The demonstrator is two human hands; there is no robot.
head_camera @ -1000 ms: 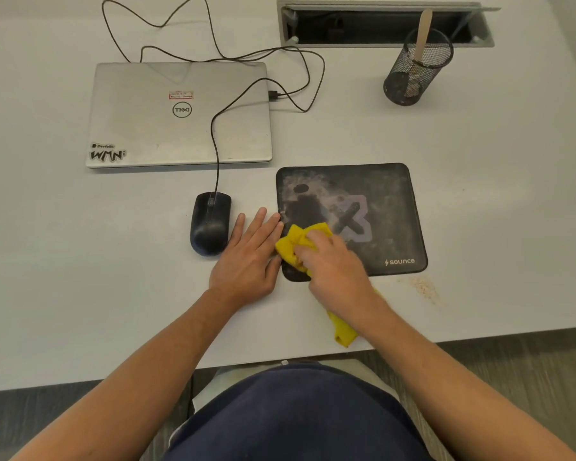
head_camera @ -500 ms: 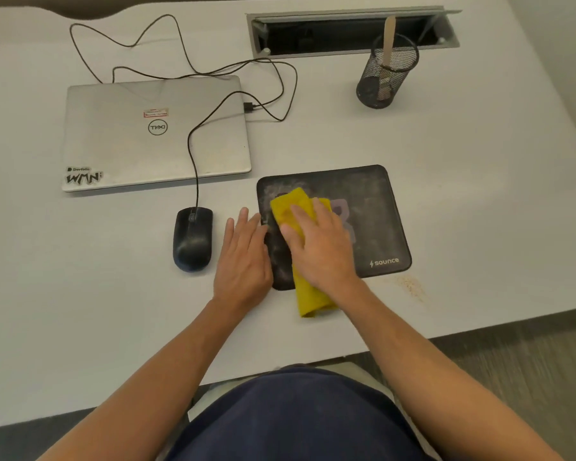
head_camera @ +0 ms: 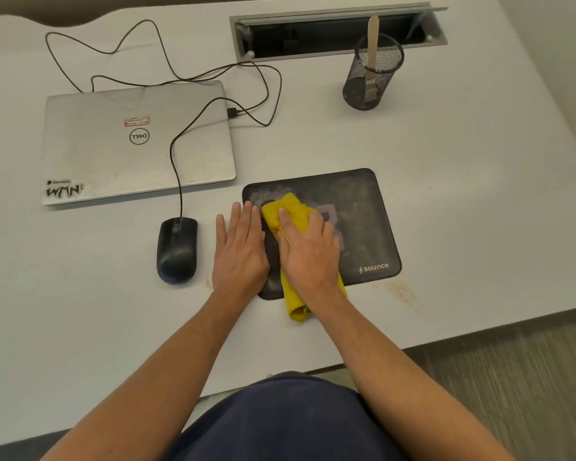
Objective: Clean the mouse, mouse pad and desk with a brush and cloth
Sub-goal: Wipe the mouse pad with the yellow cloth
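Head view, looking forward and down over a pale grey surface. Item: dark rectangular mouse pad with rounded corners and a white "sounce" mark at its near right corner, lying flat toward the near edge, its face hazed with pale dusty patches. Item: yellow folded cloth, spread over the left part of the pad, its near end trailing off the pad's front edge onto the surface. Right hand: palm down on the cloth, fingers straight and laid flat, pressing it against the pad. Left hand: palm down, fingers straight and close together, resting flat along the pad's left edge, with the fingertips overlapping the pad's far left corner; it holds nothing. Item: black wired computer mouse, on the surface just left of the left hand, apart from it; its thin black cable runs away across the lid of the laptop and loops loosely behind it. Item: closed silver laptop with a round logo and stickers on the lid, at the far left. Item: black wire-mesh cylindrical pen cup, upright at the far right, with a pale flat wooden stick standing in it. Item: grey metal cable hatch set into the surface, lid raised, behind the cup. Small brownish speckled marks lie on the surface beside the pad's near right corner. Dark blue garment at bottom centre.
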